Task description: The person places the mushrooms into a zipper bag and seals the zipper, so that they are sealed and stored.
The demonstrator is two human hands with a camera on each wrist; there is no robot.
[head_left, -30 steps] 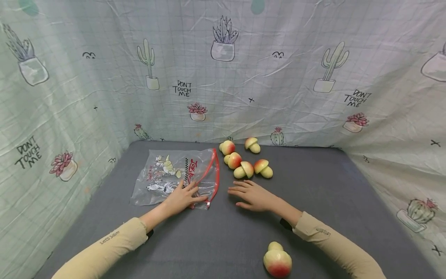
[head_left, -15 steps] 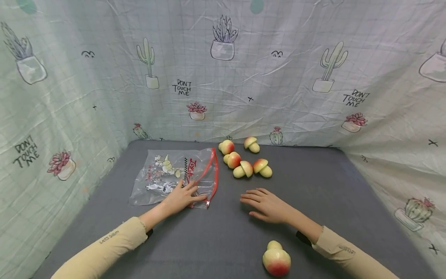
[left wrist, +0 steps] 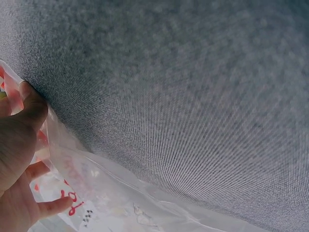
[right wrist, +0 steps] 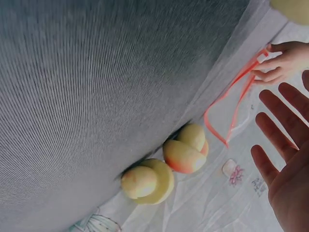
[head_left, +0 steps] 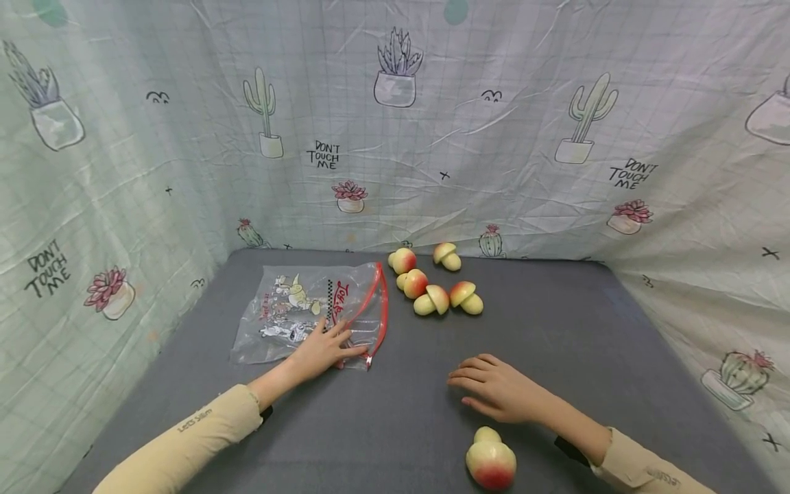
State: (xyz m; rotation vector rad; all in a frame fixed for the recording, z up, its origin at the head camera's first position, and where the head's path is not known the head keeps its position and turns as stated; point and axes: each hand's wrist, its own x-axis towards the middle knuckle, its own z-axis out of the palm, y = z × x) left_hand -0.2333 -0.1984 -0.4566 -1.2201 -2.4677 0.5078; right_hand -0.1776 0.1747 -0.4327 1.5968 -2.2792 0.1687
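A clear plastic zip bag point(head_left: 296, 295) with a red zipper edge and cartoon print lies flat on the left of the table. My left hand point(head_left: 321, 353) rests on its near corner by the opening, fingers spread. In the left wrist view the thumb point(left wrist: 34, 104) touches the bag's edge. My right hand point(head_left: 500, 391) hovers with nothing in it, fingers relaxed and extended in the right wrist view. Just in front of it lies a yellow toy mushroom point(head_left: 490, 460) with a red-tinged cap.
Several similar toy mushrooms point(head_left: 432, 300) lie grouped beyond the hands, right of the bag's opening; one point(head_left: 447, 256) sits close to the back edge. A printed cloth curtain point(head_left: 432, 137) surrounds the dark grey table point(head_left: 345, 439) at the back and sides.
My right hand has drawn back from beside the mushroom group, moving right and toward me, near the front mushroom. The left hand and the bag have stayed in place.
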